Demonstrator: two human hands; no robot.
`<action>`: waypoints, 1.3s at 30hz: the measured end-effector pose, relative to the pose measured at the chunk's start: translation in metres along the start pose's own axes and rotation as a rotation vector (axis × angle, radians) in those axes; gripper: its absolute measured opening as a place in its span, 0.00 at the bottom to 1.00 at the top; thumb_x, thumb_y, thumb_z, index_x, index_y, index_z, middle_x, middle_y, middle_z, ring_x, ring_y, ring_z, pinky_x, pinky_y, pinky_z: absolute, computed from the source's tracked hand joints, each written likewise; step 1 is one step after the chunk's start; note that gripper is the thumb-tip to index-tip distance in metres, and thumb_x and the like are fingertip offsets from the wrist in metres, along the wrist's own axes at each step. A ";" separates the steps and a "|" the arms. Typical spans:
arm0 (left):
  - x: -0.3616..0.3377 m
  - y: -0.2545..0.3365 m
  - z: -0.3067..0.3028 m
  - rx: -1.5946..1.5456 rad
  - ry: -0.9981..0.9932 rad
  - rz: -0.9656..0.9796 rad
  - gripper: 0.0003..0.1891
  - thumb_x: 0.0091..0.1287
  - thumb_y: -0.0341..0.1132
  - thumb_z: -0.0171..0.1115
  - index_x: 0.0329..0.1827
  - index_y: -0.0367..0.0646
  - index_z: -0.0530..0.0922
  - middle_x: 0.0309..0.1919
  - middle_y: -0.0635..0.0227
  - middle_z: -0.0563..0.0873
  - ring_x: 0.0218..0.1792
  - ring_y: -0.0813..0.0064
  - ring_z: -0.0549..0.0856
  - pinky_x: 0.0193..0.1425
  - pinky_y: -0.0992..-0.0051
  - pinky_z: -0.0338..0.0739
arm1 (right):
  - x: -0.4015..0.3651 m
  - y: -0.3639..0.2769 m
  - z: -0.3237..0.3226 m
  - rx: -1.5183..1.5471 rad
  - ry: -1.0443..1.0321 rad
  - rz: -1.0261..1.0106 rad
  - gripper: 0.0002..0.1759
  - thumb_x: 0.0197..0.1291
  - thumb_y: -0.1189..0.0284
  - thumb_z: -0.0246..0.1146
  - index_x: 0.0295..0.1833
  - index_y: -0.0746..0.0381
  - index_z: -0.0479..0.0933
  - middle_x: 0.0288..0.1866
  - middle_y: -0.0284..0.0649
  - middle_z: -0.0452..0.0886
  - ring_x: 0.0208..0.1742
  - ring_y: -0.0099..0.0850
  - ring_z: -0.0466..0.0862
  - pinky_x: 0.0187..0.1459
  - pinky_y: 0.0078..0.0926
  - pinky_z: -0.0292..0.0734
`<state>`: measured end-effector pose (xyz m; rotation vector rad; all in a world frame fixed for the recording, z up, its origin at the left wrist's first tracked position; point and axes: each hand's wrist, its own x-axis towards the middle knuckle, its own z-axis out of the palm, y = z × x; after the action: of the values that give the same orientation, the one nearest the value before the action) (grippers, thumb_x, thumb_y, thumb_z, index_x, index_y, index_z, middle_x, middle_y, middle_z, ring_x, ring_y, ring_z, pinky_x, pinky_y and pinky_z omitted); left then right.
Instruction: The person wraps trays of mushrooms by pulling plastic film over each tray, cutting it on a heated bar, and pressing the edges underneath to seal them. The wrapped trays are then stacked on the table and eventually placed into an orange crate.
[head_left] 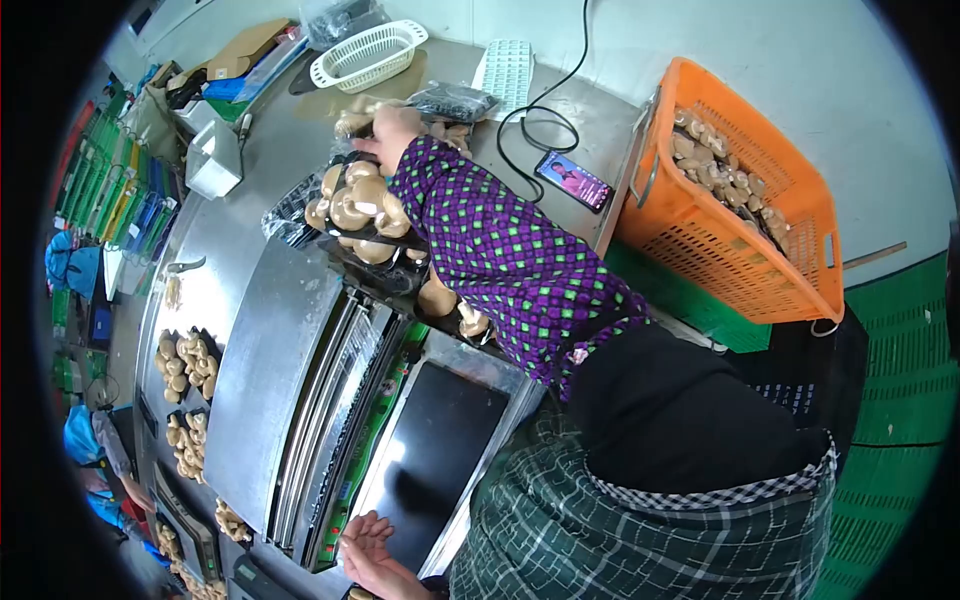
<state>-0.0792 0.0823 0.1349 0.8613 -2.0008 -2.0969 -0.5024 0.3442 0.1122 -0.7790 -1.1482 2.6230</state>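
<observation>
Mushrooms (350,208) lie just below my right hand (397,133), upper centre; its grip I can't tell. My left hand (375,562) curls open, lower down

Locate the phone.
Head view, upper half, right of centre: the phone lies on the table, left of the orange crate and just above the purple sleeve in frame.

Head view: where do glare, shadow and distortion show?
Head view: white glare on the steel tabletop and the black panel; in the head view, a dark patch on that panel, shadow or reflection unclear; head view: wide-angle bending, with black rounded corners.
</observation>
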 end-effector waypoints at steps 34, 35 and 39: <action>-0.008 -0.228 -0.475 0.614 0.760 -0.179 0.24 0.67 0.50 0.50 0.54 0.39 0.76 0.51 0.56 0.81 0.52 0.66 0.78 0.59 0.72 0.67 | -0.584 0.464 -0.086 -1.132 -1.456 0.231 0.21 0.55 0.60 0.57 0.48 0.65 0.71 0.46 0.54 0.73 0.50 0.45 0.73 0.51 0.40 0.69; -0.011 -0.218 -0.471 0.478 0.696 -0.214 0.23 0.67 0.48 0.51 0.54 0.37 0.76 0.50 0.57 0.81 0.52 0.67 0.78 0.59 0.72 0.68 | -0.581 0.475 -0.087 -1.076 -1.551 -0.041 0.15 0.53 0.64 0.57 0.39 0.65 0.75 0.38 0.51 0.77 0.41 0.44 0.77 0.44 0.39 0.72; -0.025 -0.197 -0.483 0.300 0.567 -0.130 0.18 0.68 0.39 0.51 0.54 0.35 0.74 0.47 0.61 0.81 0.49 0.71 0.79 0.54 0.73 0.72 | -0.561 0.411 -0.053 -1.152 -1.736 -0.201 0.16 0.46 0.63 0.58 0.37 0.63 0.80 0.42 0.51 0.78 0.42 0.48 0.80 0.42 0.43 0.77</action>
<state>0.2278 -0.3084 -0.0274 1.4703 -1.9863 -1.3847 0.0214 -0.1035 0.0056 1.9082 -2.7025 1.6986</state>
